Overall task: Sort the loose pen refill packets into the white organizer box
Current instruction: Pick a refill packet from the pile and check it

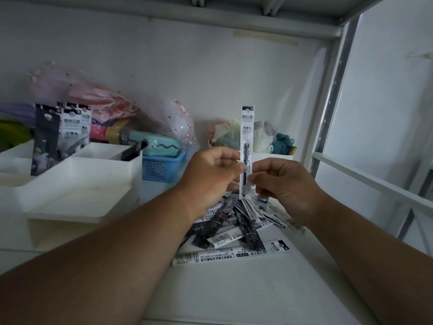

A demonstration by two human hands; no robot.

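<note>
A narrow white pen refill packet (247, 130) stands upright above the shelf, pinched from both sides. My left hand (210, 174) holds its left edge with thumb and fingers, and my right hand (284, 186) pinches its right edge lower down. Beneath my hands lies a pile of loose refill packets (236, 228), black ones and white ones with barcodes. The white organizer box (77, 181) sits to the left, with several packets (62, 130) standing upright in a rear compartment.
A blue mesh basket (164, 167) with a teal case stands behind the organizer. Pink and sheer bags are piled at the back left. A white container (271, 157) of fabric flowers sits behind my hands. Metal shelf posts (332, 95) rise at the right.
</note>
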